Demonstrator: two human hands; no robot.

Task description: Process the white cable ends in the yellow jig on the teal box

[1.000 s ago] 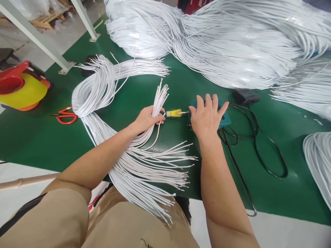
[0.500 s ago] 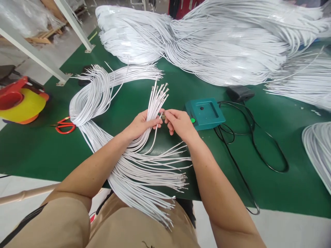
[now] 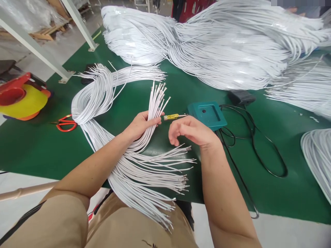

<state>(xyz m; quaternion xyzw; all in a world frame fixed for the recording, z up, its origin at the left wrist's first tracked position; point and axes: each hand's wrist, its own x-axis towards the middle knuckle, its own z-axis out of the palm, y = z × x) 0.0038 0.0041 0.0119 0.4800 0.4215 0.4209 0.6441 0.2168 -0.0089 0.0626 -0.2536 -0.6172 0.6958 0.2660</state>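
The left hand (image 3: 145, 124) pinches white wires (image 3: 155, 105), their ends fanning beyond its thumb, while the right hand (image 3: 192, 131), half open with curled fingers, hangs apart from that bunch, near the teal box (image 3: 209, 116).

Scissors (image 3: 66, 124) left of the wire bundle (image 3: 152, 179), device (image 3: 207, 115) to its right, wire heap (image 3: 219, 48) behind.

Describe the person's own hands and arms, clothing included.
The left hand and right hand are bare, with no gloves or watch showing. The left sleeve is tan and short, with a dark stripe along its outer side; the right sleeve is out of view. The tan shirt has dark print at the picture's bottom edge.
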